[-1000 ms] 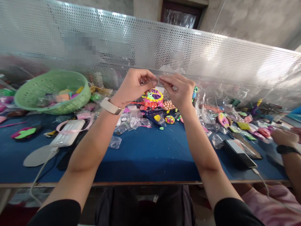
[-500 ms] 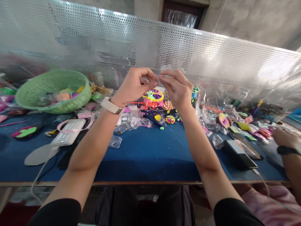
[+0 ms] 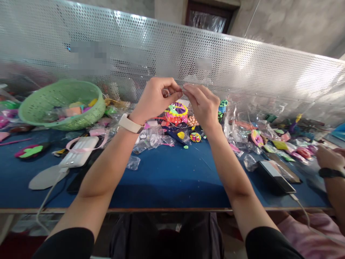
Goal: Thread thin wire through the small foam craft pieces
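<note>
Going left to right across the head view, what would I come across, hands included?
Green basket, left hand, right hand, black device, co-worker's hand.

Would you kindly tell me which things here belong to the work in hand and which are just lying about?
Likely in use:
left hand
right hand
something they pinch, too fine to identify

Seemingly lying about:
green basket
white power bank
clear plastic piece

One green basket and one white power bank show.
</note>
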